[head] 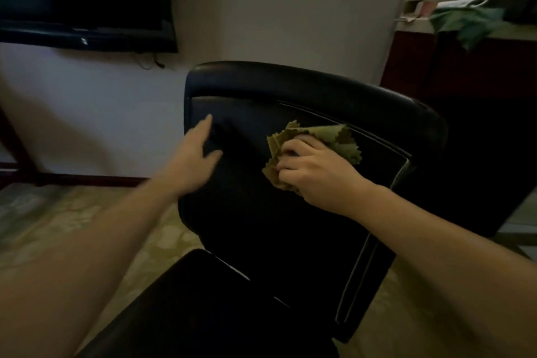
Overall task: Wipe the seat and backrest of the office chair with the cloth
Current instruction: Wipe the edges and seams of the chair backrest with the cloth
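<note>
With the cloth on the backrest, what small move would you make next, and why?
I would probably slide the right hand with the cloth up toward the top edge of the backrest, since the cloth lies pressed below it and the left hand rests open on the backrest's side.

Your office chair is black with a smooth, faintly glossy, leather-like cover. Its backrest stands upright in front of you with its padded front facing you, a rounded top edge and a thin pale trim running down its right side. The seat shows only as a dark corner low in the view, below the backrest. Your cloth is olive green with zigzag-cut edges. It is bunched up, pressed against the upper middle of the backrest, and your right hand grips it.
</note>
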### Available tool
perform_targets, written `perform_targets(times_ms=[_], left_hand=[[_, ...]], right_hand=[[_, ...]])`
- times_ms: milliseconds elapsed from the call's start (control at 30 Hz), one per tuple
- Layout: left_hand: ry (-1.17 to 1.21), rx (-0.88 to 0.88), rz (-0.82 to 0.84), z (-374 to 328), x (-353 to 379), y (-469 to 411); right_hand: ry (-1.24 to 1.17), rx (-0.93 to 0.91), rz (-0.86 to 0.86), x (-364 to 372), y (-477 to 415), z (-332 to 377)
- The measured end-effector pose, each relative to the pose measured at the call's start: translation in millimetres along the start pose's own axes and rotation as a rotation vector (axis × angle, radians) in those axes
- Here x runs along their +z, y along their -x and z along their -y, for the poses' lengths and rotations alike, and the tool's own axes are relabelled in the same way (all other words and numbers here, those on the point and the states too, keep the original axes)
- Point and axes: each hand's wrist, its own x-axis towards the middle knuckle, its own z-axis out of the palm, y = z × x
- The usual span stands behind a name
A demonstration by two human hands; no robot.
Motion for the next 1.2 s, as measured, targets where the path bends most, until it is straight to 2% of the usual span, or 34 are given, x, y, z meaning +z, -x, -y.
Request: perform_targets(times_ms=[67,100,167,267,367,467,567,700,800,900,1000,1200], left_hand=[[0.085,0.203,-0.156,-41,34,44],[0.140,0.305,-0.182,-60,51,66],[0.290,0.424,-0.107,-91,80,96],[0.489,0.460,0.074,-124,107,117],[0.317,0.618,0.033,-133,123,133],[0.146,0.596,-0.105,-134,130,150],[0.055,0.514,-0.223,-142,125,150],[-0.005,0.303,-0.204,-156,107,128],[0.085,0.229,-0.211,-161,101,109],[0.174,0.279,-0.273,-156,100,92],[0.116,0.410,-0.293,-147,98,62],[-0.015,0.363,-0.280,-129,101,1]], right_hand=[[0.016,0.030,0.051,-22,20,-3],[-0.008,0.045,0.071,-34,30,-1],[-0.049,0.124,0.096,-56,48,9],[0.055,0.336,0.099,-87,75,34],[0.262,0.550,0.127,-117,105,64],[0.364,0.710,0.264,-140,136,85],[0.348,0.821,0.312,-153,154,94],[0.327,0.830,0.359,-153,153,90],[0.323,0.801,0.403,-151,150,83],[0.322,0.787,0.420,-144,148,71],[0.303,0.789,0.420,-131,143,53],[0.208,0.791,0.352,-104,120,13]])
